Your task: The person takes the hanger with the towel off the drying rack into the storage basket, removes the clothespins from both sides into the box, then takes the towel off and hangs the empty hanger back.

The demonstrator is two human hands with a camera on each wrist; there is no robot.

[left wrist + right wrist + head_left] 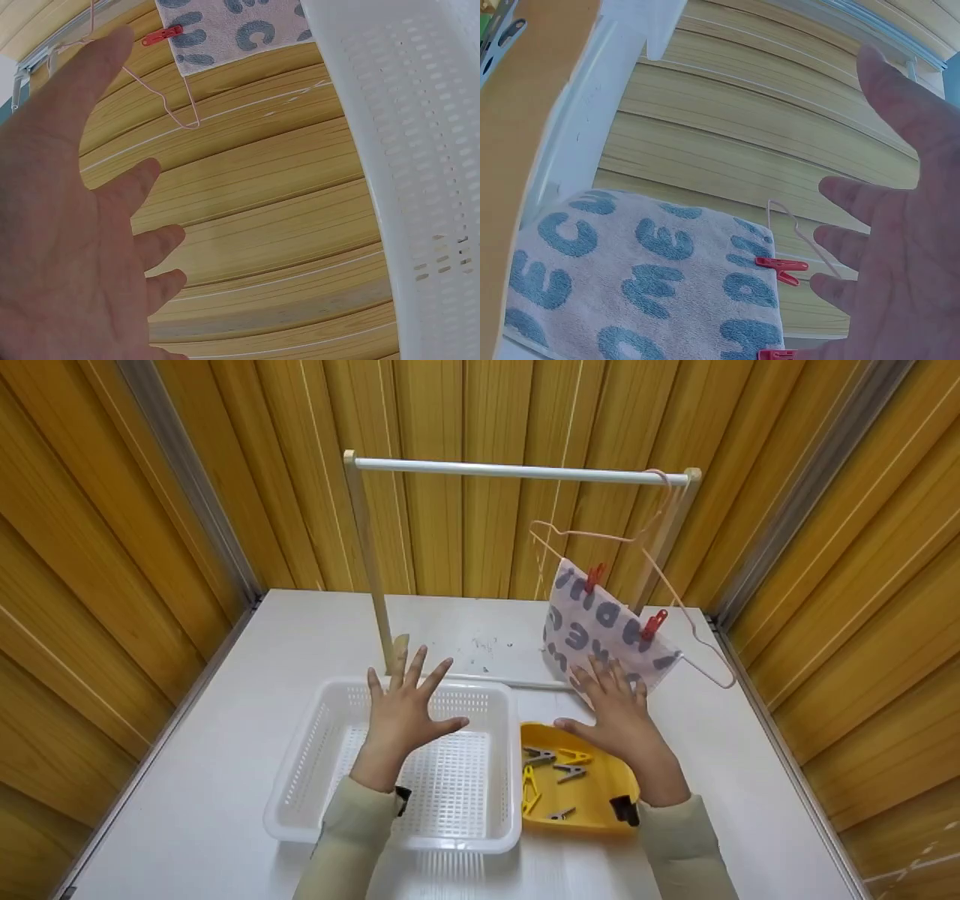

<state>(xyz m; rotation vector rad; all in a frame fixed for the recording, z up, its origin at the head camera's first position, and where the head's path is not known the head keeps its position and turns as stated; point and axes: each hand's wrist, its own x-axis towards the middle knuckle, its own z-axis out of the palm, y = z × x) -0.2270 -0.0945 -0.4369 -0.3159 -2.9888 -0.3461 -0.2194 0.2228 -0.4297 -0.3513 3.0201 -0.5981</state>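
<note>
My left hand [403,718] is spread with straight fingers above the white perforated basket [281,787], holding nothing. Fingers apart, my right hand [619,720] hovers over the yellow tray [592,795], and in the head view it overlaps the lower part of a pink towel with grey letters [577,615]. Two red clothespins [654,625] clip that towel to a pink wire hanger [592,535], which hooks over the right end of a rail. In the right wrist view the towel [660,262] is apart from the right hand [907,240]. An open palm shows in the left wrist view.
The drying rack's white rail [517,471] rests on wooden posts [367,562] behind the basket. Several grey and yellow clothespins [531,789] lie in the yellow tray. Wood-patterned walls [465,405] enclose the white table [202,780] at the back and sides.
</note>
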